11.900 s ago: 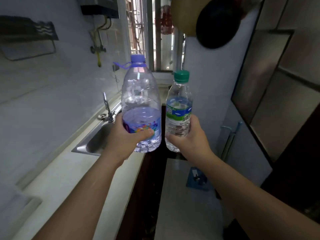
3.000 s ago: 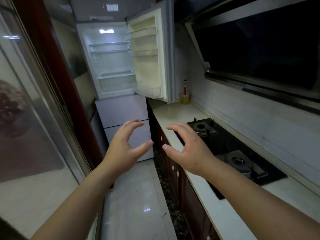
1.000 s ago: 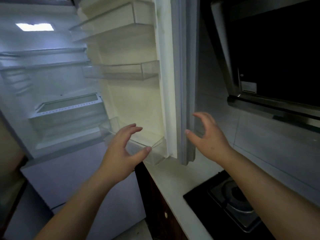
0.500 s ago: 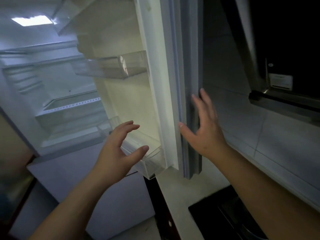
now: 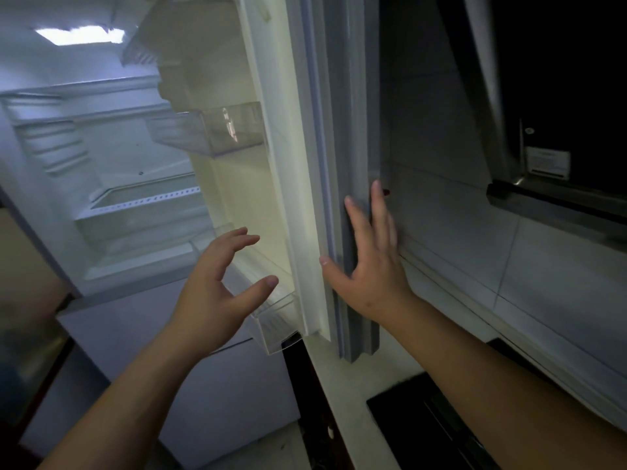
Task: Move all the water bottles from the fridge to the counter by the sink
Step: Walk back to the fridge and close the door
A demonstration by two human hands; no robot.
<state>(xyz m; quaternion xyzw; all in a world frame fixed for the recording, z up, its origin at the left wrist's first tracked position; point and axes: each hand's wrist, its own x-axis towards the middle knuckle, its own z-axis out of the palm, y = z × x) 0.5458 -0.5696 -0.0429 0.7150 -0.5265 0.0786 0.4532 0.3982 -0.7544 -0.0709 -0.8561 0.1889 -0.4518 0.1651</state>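
Right hand (image 5: 369,266) flat, fingers straight on fridge door (image 5: 353,130) edge | left hand (image 5: 217,293) empty, loosely spread beside door bin (image 5: 271,320) | no bottles visible | door likely stiff, push at edge

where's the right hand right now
In the head view the right hand lies flat on the grey outer edge of the open fridge door, right of centre, with the left hand by the lowest door bin.

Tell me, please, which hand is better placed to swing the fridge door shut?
The right hand: its straight fingers already lie on the fridge door's outer edge. The left hand hangs free before the door's inner side.
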